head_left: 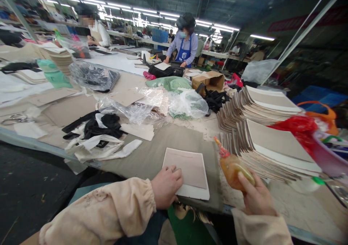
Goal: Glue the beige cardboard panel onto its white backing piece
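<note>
Cluttered worktable [152,154]: left hand [165,185] flat on unmarked card [189,170], right hand [254,197] clasping glue bottle [232,165].

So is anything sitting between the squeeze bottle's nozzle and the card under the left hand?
Nothing visible. The bottle in the right hand sits just right of the card; the left hand covers only its lower left corner.
</note>
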`<state>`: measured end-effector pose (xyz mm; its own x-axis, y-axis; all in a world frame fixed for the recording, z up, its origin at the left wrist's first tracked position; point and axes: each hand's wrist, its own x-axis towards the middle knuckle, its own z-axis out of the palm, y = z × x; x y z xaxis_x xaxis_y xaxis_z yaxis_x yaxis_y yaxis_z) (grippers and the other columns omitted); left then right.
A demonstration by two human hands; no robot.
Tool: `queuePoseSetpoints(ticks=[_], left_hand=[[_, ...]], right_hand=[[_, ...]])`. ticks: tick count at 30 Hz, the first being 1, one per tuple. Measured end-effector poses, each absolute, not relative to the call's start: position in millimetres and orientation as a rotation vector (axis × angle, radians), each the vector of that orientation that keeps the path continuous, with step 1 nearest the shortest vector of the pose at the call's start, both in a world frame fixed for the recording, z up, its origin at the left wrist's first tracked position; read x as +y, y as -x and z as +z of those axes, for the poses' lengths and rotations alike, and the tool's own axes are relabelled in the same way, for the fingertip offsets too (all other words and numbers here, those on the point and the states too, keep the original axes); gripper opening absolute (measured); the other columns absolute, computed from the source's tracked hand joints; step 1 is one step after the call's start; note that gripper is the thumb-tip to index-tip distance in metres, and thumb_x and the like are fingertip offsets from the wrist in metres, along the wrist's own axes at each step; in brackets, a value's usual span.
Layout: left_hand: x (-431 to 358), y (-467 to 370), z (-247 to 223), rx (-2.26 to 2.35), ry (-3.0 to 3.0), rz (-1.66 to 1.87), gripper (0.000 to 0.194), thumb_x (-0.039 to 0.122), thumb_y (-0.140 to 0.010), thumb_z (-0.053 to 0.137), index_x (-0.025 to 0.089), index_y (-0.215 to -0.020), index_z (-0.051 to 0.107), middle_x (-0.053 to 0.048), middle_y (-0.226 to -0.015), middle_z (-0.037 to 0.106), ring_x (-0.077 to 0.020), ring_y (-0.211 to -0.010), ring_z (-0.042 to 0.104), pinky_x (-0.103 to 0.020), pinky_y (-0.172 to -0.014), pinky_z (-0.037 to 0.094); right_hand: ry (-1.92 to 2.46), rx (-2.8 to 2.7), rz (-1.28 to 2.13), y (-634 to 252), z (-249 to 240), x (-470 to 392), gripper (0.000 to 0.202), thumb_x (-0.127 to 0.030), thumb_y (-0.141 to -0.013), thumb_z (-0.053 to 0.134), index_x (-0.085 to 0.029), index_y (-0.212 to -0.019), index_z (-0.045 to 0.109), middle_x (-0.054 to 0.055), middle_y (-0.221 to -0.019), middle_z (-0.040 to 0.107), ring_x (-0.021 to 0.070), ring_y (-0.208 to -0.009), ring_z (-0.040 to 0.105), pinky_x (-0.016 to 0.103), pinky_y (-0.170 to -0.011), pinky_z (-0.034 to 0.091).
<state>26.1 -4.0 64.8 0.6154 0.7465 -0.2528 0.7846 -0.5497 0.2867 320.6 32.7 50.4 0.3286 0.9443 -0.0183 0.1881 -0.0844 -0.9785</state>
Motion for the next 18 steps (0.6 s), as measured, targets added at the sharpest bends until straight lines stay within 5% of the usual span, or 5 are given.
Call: queuePoseSetpoints(ticks=[5, 10, 18], left_hand=[[-5, -19, 67, 1.166, -2.500, -0.035, 0.046, 0.046, -0.075, 0.062, 0.017, -0.110, 0.052, -0.012, -0.112, 0.050, -0.0300, -0.114, 0.042, -0.044, -0.096, 0.038], [-1, -16, 62, 1.157, -2.520, -0.006, 0.045, 0.048, -0.076, 0.062, 0.018, -0.109, 0.054, -0.012, -0.112, 0.052, -0.0293, -0.113, 0.043, -0.043, -0.095, 0.039], [8, -10, 52, 1.120, -2.527, 0.121, 0.028, 0.042, -0.083, 0.056, 0.018, -0.097, 0.060, -0.009, -0.106, 0.059, -0.0234, -0.104, 0.052, -0.036, -0.095, 0.041]], right_hand=[[1.166, -0.650, 1.155, -321, 63, 35, 0.046, -0.053, -0.076, 0.061, -0.031, -0.116, 0.057, 0.000, -0.122, 0.057, 0.0152, -0.094, 0.060, 0.023, -0.071, 0.053], [1.190, -0.659, 1.184, -323, 66, 34, 0.041, -0.061, -0.084, 0.046, -0.034, -0.113, 0.059, 0.001, -0.111, 0.062, 0.0140, -0.073, 0.060, 0.022, -0.050, 0.047], [1.289, -0.856, 1.136, -319, 46, 24, 0.046, -0.042, -0.064, 0.074, -0.026, -0.105, 0.061, 0.008, -0.110, 0.064, 0.0270, -0.098, 0.062, 0.041, -0.083, 0.053]])
